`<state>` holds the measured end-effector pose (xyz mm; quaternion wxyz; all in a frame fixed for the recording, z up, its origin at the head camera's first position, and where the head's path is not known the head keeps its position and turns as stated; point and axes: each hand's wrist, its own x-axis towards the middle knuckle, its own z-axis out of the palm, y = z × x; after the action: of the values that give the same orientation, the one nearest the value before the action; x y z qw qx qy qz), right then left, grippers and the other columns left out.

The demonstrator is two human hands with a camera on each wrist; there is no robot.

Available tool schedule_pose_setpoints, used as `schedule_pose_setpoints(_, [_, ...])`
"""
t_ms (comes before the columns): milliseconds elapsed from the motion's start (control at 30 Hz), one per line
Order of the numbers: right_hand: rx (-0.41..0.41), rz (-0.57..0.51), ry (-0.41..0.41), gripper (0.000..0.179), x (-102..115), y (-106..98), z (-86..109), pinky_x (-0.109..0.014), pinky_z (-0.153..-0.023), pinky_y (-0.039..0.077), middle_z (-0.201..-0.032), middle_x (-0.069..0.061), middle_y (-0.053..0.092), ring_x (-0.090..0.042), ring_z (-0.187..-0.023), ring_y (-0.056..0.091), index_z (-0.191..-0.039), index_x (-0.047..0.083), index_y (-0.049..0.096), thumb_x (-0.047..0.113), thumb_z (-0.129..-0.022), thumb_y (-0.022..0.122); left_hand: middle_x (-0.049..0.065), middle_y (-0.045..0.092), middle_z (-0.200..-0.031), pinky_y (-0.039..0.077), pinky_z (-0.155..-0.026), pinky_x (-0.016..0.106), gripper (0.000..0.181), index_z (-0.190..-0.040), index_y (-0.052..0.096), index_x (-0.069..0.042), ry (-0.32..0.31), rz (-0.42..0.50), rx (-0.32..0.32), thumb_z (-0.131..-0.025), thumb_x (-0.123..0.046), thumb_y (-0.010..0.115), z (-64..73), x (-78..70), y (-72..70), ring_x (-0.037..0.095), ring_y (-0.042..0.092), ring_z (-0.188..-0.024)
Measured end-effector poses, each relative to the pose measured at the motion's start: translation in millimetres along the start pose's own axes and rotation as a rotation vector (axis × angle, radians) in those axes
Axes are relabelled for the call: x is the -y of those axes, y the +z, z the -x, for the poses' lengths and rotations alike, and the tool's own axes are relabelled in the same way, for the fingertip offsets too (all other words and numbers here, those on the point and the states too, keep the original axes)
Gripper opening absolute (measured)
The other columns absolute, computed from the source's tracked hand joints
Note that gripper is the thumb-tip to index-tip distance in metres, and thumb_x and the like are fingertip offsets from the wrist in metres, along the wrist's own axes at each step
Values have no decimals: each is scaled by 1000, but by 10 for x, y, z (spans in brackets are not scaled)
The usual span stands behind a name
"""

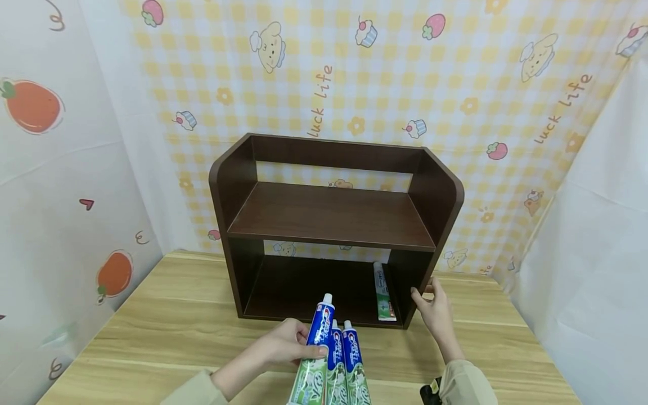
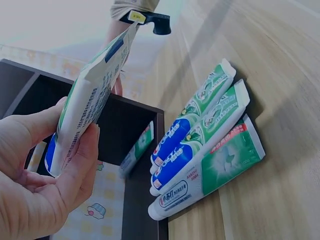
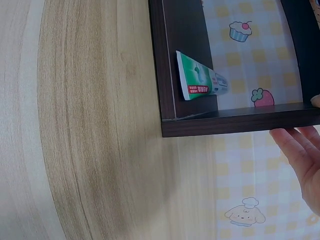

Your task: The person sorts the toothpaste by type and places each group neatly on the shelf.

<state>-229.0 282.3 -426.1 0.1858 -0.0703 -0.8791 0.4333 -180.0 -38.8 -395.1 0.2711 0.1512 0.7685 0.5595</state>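
My left hand (image 1: 286, 344) holds a blue and green toothpaste tube (image 1: 319, 329) between thumb and fingers, cap end pointing toward the shelf; the left wrist view shows its printed back. Two similar blue and green tubes (image 1: 352, 360) lie side by side on the table. Beside them, in the left wrist view, lies a white and green tube (image 2: 220, 170). My right hand (image 1: 434, 309) grips the right side panel of a dark brown two-tier shelf (image 1: 329, 216), thumb at the front edge and fingers outside. Another green and white tube (image 1: 383, 292) lies in the lower compartment, against the right wall.
The shelf stands on a wood-grain table (image 1: 167, 315) in front of a yellow checked backdrop (image 1: 324, 67). White cloth (image 1: 597, 214) hangs at both sides. A black wrist strap (image 1: 430, 392) is on the right wrist.
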Motion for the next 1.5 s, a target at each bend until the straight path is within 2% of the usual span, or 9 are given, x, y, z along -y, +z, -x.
schedule_pose_setpoints(467, [1,7,2,18,-8,4,-9,-40,-68,56,-105,-27,56,-41,-89,65,-98,5,48,17,-88,56,6,66,-74,57,-62,29,34,-92,60,6,35,0,-11,-79,-23,71,52,-209,-5,11,63,-65])
schedule_pose_setpoints(933, [30,-16,18,19,-2,-9,-7,-41,-71,56,-108,-28,53,-43,-92,63,-100,4,46,16,-89,55,7,65,-76,57,-62,29,37,-94,59,5,50,-22,-14,-79,-26,71,56,-375,2,12,64,-66])
schedule_pose_setpoints(1267, [35,-16,35,19,6,-1,-11,-37,-67,56,-109,-26,53,-41,-91,64,-101,5,47,18,-89,55,7,65,-77,57,-62,29,38,-95,59,5,69,-46,-13,-79,-28,71,36,-456,7,11,64,-66])
schedule_pose_setpoints(1500, [28,9,46,19,12,-5,-13,-27,-61,53,-109,-25,53,-39,-91,65,-99,6,47,19,-89,55,7,63,-78,56,-62,27,39,-96,57,4,78,-58,-23,-79,-28,71,18,-550,0,11,63,-67])
